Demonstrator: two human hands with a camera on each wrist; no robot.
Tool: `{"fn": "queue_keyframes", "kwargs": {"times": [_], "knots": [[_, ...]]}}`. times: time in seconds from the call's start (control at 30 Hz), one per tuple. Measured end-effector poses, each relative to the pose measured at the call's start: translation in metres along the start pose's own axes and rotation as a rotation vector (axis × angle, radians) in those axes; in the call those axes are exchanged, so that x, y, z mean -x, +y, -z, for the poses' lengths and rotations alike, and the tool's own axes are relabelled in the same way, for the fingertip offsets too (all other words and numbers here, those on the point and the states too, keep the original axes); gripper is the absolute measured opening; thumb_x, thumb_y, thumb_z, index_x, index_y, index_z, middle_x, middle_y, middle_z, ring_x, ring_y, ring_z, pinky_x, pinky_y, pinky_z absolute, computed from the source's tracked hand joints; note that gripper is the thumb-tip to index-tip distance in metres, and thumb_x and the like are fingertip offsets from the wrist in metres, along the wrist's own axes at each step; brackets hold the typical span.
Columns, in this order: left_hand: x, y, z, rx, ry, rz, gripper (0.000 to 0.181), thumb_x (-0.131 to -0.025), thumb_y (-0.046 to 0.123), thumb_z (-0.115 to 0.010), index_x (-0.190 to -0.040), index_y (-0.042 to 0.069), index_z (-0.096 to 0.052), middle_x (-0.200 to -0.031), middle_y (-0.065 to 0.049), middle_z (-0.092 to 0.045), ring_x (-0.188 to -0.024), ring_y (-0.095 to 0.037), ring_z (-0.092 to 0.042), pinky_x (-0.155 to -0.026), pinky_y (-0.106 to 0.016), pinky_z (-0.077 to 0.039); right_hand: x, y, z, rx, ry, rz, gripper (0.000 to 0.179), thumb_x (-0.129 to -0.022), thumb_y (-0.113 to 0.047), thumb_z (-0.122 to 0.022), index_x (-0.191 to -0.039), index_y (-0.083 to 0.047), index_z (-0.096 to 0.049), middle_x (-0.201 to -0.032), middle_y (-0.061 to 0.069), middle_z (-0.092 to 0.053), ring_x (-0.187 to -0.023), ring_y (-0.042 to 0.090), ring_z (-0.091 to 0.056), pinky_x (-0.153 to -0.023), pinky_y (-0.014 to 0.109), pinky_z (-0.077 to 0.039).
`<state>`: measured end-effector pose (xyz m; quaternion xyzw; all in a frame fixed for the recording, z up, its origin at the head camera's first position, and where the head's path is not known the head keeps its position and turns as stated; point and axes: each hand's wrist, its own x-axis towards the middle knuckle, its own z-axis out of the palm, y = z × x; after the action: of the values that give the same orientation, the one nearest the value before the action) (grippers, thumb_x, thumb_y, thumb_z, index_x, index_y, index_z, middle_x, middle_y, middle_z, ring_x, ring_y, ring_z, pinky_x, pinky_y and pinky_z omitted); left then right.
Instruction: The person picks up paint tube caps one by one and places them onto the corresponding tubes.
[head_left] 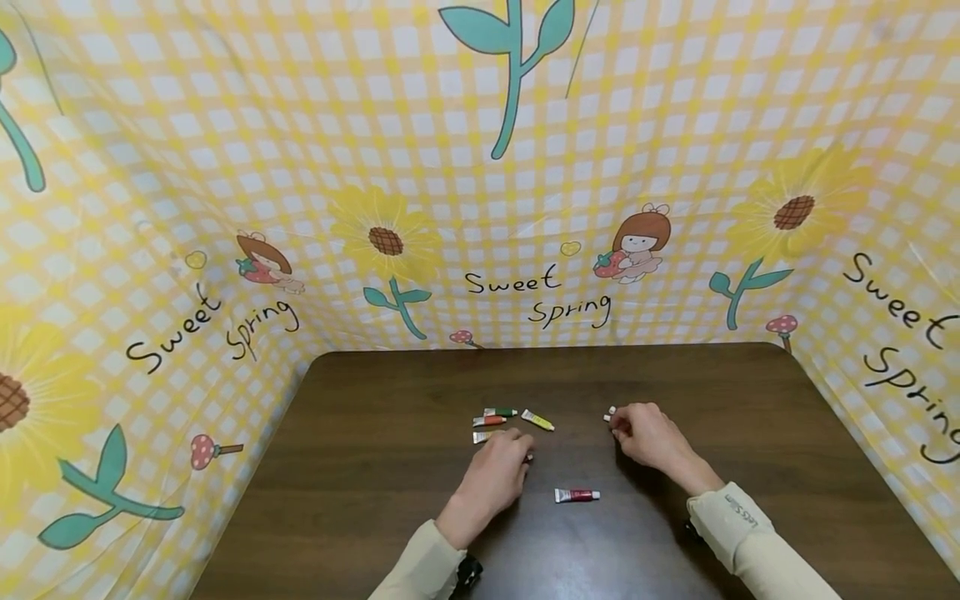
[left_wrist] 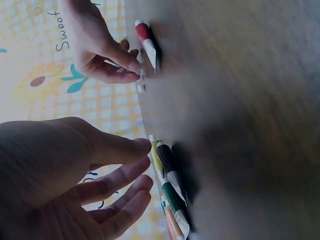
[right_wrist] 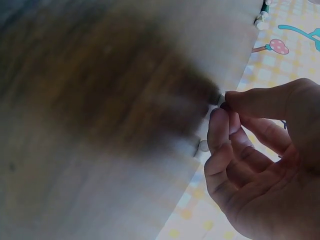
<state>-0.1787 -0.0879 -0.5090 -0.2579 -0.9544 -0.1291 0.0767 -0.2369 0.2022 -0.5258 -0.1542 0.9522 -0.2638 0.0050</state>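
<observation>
My left hand [head_left: 491, 471] hovers over the left group of small paint tubes, fingers loosely bent. In the left wrist view its thumb and fingertips stand near a black tube [left_wrist: 166, 159] and a yellow tube [left_wrist: 156, 156], gripping neither. My right hand [head_left: 652, 435] pinches a small white cap-like piece [right_wrist: 222, 99] between thumb and index finger, low over the table. Beside it stands another small white piece [right_wrist: 203, 145]. A green tube [head_left: 501, 412] and an orange tube [head_left: 490, 422] lie past the left hand, which partly covers another tube [head_left: 481, 437].
A crimson tube [head_left: 577, 496] lies apart, nearer the front, between both forearms. The dark wooden table [head_left: 360, 467] is bordered at the back and sides by a yellow checked cloth [head_left: 480, 208].
</observation>
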Motion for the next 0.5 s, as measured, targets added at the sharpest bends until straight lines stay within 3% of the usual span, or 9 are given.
{"fn": "queue_keyframes", "kwargs": {"times": [0.23,0.5], "knots": [[0.0010,-0.0040,-0.0037,-0.038,0.037,-0.006,0.016,-0.085,0.004,-0.084,-0.094,0.009,-0.073,-0.091,-0.004,-0.067,-0.086,-0.023,-0.069,-0.074,-0.036,-0.060,0.0022,-0.0017,0.0004,-0.006,-0.001,-0.013,0.013,-0.089,-0.002,-0.073,-0.099,-0.007,-0.080,-0.087,0.001,-0.076,-0.077,0.013,-0.066,-0.067,0.038,-0.057],[0.0027,-0.0062,-0.0046,-0.073,0.017,0.013,0.017,-0.081,0.002,-0.084,-0.088,0.010,-0.070,-0.088,-0.004,-0.067,-0.085,-0.024,-0.069,-0.073,-0.036,-0.060,0.0027,-0.0003,-0.0005,-0.016,0.002,-0.004,0.014,-0.088,0.000,-0.071,-0.097,-0.007,-0.079,-0.085,-0.001,-0.075,-0.077,0.012,-0.065,-0.069,0.038,-0.058]]}}
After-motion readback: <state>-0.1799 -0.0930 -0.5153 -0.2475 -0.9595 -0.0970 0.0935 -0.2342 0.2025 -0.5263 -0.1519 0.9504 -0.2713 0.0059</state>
